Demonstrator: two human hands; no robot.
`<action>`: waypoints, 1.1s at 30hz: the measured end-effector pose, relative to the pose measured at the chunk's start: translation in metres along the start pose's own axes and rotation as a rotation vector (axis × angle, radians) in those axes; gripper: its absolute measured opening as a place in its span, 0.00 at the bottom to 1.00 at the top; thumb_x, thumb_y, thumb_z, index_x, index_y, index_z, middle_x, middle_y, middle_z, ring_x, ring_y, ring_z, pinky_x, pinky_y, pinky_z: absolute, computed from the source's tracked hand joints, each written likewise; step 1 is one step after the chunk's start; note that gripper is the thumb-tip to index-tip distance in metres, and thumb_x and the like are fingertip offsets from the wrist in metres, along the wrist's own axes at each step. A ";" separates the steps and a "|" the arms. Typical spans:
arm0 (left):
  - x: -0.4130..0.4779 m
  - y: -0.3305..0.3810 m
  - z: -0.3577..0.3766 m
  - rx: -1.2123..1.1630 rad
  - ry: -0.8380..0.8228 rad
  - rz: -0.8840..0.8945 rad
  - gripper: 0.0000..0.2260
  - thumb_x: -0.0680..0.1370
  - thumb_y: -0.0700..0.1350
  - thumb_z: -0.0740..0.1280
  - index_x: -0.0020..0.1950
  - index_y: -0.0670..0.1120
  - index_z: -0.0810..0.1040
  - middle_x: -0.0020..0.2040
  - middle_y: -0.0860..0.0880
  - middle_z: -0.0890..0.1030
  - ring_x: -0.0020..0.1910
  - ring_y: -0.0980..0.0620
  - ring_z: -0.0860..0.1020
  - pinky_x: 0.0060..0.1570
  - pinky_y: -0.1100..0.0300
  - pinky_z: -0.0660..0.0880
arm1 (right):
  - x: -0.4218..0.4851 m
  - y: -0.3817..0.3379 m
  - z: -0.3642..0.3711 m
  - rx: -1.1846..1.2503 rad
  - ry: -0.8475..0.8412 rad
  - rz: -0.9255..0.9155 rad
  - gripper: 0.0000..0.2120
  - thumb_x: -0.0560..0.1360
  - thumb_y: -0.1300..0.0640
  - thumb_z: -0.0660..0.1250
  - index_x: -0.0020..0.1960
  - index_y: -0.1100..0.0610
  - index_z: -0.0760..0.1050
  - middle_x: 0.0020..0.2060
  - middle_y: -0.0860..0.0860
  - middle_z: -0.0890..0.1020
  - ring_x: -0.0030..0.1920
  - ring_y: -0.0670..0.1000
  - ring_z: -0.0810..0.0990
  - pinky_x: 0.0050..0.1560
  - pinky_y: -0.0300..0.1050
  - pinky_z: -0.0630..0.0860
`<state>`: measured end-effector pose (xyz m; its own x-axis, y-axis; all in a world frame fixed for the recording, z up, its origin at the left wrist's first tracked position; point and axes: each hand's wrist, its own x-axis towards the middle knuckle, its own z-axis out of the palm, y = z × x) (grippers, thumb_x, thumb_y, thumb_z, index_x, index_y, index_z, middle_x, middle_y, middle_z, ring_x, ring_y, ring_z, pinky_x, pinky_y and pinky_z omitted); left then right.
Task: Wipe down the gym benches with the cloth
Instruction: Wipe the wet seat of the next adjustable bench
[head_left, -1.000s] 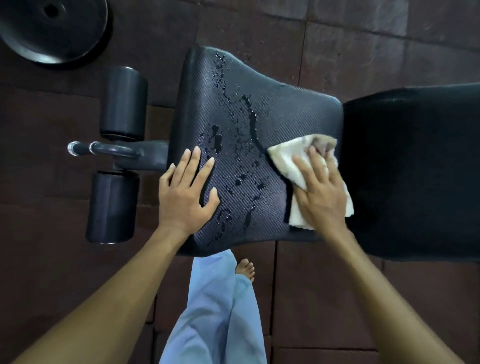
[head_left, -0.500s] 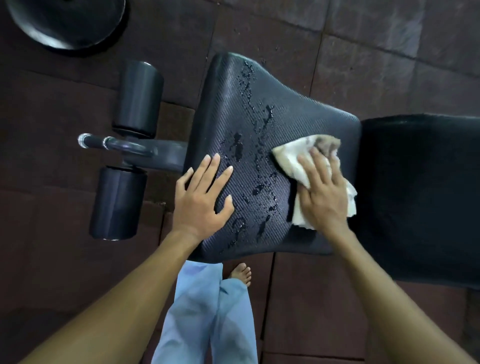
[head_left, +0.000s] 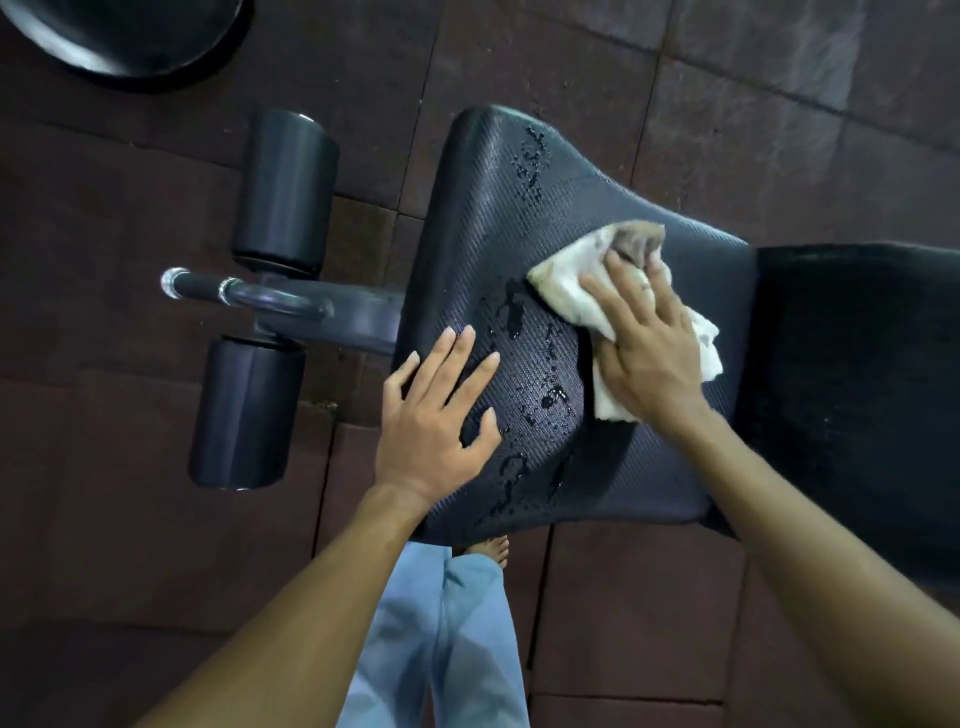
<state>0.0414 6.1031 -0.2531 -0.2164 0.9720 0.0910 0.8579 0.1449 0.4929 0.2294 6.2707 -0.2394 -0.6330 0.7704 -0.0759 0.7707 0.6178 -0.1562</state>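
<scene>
Dark rubber-tiled floor (head_left: 156, 519), wet black bench seat (head_left: 519, 234); left fingers (head_left: 457, 358) spread flat, right fingers (head_left: 623, 280) flat atop cloth (head_left: 566, 291).

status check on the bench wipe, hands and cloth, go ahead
Left hand flat on seat pad. Right hand pressing cloth onto pad. Water drops between the hands not yet wiped. Nothing in the way.

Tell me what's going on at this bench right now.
A person is wiping a black gym bench seat pad. The right hand presses a stained white cloth flat on it, near where it meets the back pad. The left hand rests flat on the pad's near side. Water droplets lie in a band between the two hands and up toward the far edge, not yet wiped.
</scene>
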 end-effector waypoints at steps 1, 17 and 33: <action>0.000 -0.001 0.000 -0.011 0.001 -0.002 0.23 0.74 0.48 0.65 0.69 0.49 0.74 0.74 0.46 0.68 0.75 0.50 0.63 0.70 0.46 0.62 | 0.017 -0.002 0.001 -0.003 0.001 0.107 0.26 0.76 0.52 0.54 0.74 0.52 0.65 0.75 0.54 0.66 0.74 0.66 0.61 0.71 0.60 0.62; 0.000 0.000 -0.001 -0.045 0.028 -0.004 0.22 0.73 0.47 0.66 0.67 0.49 0.76 0.73 0.46 0.69 0.74 0.49 0.65 0.69 0.46 0.63 | 0.073 0.002 -0.004 0.034 -0.029 -0.191 0.24 0.78 0.52 0.56 0.74 0.50 0.65 0.74 0.53 0.67 0.75 0.63 0.60 0.70 0.60 0.63; -0.002 -0.002 0.001 -0.077 0.071 -0.011 0.20 0.73 0.45 0.66 0.65 0.47 0.78 0.72 0.47 0.71 0.73 0.50 0.66 0.69 0.46 0.64 | 0.131 -0.032 -0.008 0.009 -0.053 -0.060 0.23 0.81 0.48 0.53 0.74 0.51 0.65 0.75 0.52 0.65 0.75 0.64 0.59 0.70 0.61 0.63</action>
<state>0.0408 6.1010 -0.2554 -0.2608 0.9544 0.1450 0.8173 0.1383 0.5593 0.1220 6.3533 -0.2362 -0.6809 0.7227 -0.1186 0.7310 0.6607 -0.1706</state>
